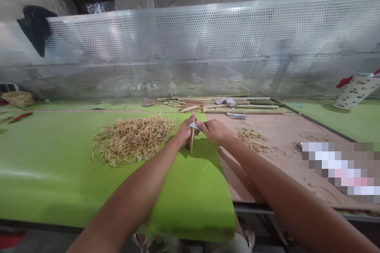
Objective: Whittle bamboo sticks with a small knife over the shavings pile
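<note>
Near the middle of the worktop (pixel 289 128), over its glossy green sheet (pixel 190 189), the left hand (pixel 184 131) was closed around a flat, pale tan strip (pixel 191 142). The right hand (pixel 216 130) pinched a thin grey piece (pixel 194 125), material unclear, across it. Strip judged unfinished; a tangled straw-coloured heap (pixel 136 138) leftward suggested much was done. Pale, slender sticks (pixel 243 111) along the far edge possibly remained. Small brown scraps (pixel 252 140) littered the right side. A perforated silver screen (pixel 184 31) blocked reach beyond.
</note>
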The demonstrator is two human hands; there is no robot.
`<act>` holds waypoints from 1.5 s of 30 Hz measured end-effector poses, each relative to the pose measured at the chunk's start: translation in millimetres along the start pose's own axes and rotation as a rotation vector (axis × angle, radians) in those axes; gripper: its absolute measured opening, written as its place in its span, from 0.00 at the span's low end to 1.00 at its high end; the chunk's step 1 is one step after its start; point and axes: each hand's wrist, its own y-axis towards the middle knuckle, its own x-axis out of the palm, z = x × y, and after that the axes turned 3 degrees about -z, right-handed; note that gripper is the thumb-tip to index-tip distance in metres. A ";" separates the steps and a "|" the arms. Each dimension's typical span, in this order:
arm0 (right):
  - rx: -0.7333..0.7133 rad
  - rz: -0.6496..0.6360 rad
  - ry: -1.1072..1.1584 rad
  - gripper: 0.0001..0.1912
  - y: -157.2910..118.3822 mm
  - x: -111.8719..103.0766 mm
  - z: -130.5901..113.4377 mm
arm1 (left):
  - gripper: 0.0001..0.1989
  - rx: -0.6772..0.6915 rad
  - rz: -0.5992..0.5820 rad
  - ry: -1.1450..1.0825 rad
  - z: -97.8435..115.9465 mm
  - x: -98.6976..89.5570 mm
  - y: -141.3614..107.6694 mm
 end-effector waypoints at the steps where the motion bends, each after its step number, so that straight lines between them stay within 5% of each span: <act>1: 0.001 -0.008 0.013 0.43 -0.8 -1.0 -0.5 | 0.23 0.000 0.005 0.006 -0.1 0.0 0.1; 17: -0.101 0.025 -0.002 0.38 -2.9 -3.4 8.8 | 0.26 0.070 -0.075 0.137 -1.4 -3.5 1.3; 23: -0.211 0.078 -0.151 0.33 -7.9 -11.7 12.9 | 0.26 0.183 -0.068 0.430 25.3 -9.8 -1.6; 31: -0.359 0.088 -0.184 0.37 -11.3 -17.2 10.0 | 0.16 0.110 -0.348 0.691 68.8 -6.9 -15.4; 37: -0.380 0.060 -0.229 0.32 -18.0 -17.9 -1.9 | 0.07 -0.003 -0.373 0.650 82.6 -0.3 -26.7; 45: -0.435 -0.005 -0.245 0.30 -30.8 -15.4 -15.7 | 0.14 -0.046 -0.435 0.684 89.8 -3.9 -38.2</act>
